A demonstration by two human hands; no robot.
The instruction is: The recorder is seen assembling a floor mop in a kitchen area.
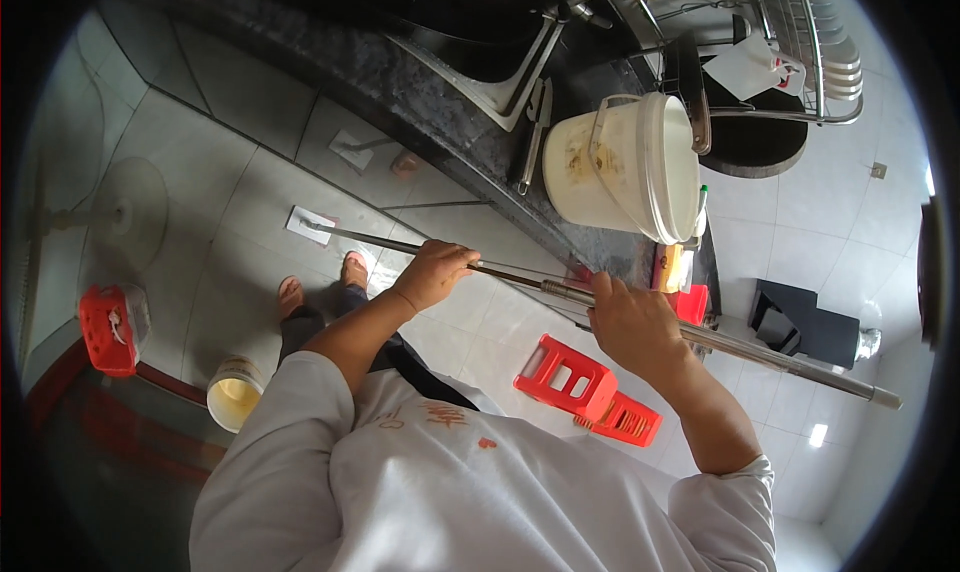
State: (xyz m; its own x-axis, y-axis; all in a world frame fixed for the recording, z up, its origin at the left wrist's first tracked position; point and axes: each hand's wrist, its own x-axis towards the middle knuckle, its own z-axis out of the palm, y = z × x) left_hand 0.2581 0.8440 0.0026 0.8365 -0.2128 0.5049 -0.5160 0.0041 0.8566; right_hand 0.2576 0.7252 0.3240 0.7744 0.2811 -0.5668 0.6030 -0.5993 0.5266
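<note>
A long metal pole with a small flat white head, like a flat mop [390, 243], slants across in front of me. Its head rests on the grey floor tiles beside the dark-edged cabinet, just beyond my feet. My left hand [437, 272] is closed round the thin lower part of the pole. Further up, my right hand [635, 324] wraps round the thicker silver part, near a ribbed collar. The pole's upper end sticks out to the right past my right forearm.
A stained white bucket [605, 167] stands on the dark stone counter [330, 77], beside a knife [537, 137] and the sink [500, 97]. A red plastic stool [570, 377] is below. At left are a red basket [108, 330], a small bucket [236, 387] and a fan [125, 212].
</note>
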